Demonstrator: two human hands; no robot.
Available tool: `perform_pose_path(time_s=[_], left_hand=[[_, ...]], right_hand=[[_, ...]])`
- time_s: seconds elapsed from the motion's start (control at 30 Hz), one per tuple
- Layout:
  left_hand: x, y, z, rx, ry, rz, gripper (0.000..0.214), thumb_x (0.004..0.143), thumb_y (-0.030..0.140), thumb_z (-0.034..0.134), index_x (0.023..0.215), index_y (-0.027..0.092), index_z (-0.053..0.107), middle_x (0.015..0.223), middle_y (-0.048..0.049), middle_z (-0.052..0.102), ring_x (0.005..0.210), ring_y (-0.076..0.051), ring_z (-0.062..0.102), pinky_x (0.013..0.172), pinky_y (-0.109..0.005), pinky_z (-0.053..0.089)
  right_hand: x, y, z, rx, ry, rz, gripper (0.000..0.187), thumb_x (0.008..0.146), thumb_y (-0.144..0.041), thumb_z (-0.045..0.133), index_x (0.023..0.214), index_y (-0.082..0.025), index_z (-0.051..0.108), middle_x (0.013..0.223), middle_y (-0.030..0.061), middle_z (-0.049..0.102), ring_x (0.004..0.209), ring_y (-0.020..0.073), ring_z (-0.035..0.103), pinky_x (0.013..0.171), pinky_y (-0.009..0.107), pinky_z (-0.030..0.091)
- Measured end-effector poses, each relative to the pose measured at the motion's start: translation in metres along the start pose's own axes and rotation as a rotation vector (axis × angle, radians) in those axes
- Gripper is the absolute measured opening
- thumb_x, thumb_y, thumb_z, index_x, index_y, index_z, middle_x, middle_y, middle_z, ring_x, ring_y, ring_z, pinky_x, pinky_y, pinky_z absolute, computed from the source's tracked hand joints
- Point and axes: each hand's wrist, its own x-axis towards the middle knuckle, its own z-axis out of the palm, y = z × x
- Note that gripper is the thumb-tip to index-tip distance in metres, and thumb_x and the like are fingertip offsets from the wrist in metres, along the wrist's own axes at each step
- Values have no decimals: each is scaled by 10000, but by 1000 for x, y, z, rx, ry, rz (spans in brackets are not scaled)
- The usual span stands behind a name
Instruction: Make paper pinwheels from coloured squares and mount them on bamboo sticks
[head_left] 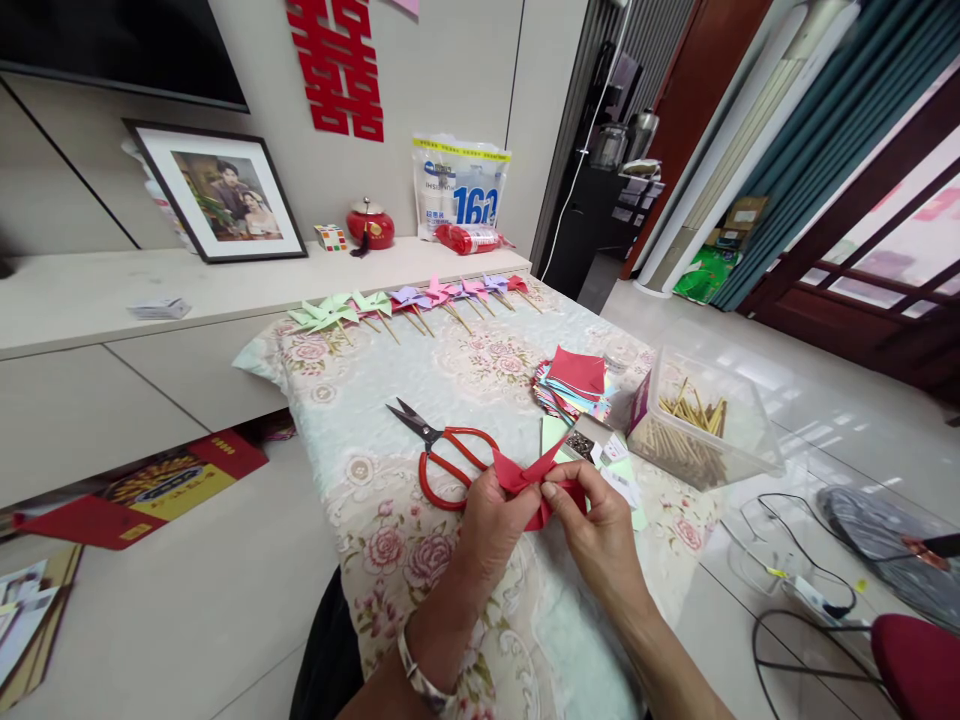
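Observation:
A piece of red folded paper (534, 478) is pinched between both my hands over the floral tablecloth (450, 380). My left hand (491, 530) grips its left side, fingers closed. On the right side my right hand (592, 525) pinches the paper with thumb and fingers. Red-handled scissors (442, 455) lie on the cloth just left of my hands, blades pointing away. A stack of coloured paper squares (576, 385) with a red sheet on top sits beyond my right hand.
A row of finished paper pinwheels on sticks (409, 300) lies along the table's far edge. A clear plastic box of wooden sticks (701, 420) stands at the right. A small pin box (581, 445) is near the paper. Cables (795, 580) lie on the floor at right.

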Motion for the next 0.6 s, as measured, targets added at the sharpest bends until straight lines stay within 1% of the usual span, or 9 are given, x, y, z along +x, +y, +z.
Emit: perform_pose_path(time_s=[0.17,0.43,0.6], left_hand=[[2,-4,0,8,19,9,173,623,283,720,748,164,711,712,-10,691,722,-195,624,681,-269,513],[1,-6,-2,20,39,7,119,643,271,712,703,172,687,655,15,674,656,-170,614,622,-241,494],[0,-7,-2,5,31,-30,176,629,300,754,736,163,726,707,-13,724,692,-198,659,639,-255,523]], right_hand=[[-1,1,2,7,42,19,133,866,-316,633,792,-208,655,738,-10,670,666,161,589,657,263,462],[-1,4,6,20,81,38,138,854,-329,642,787,-210,657,723,-7,682,659,171,602,661,279,471],[-2,6,7,21,81,50,146,861,-341,635,796,-211,652,717,-6,676,641,169,594,639,280,474]])
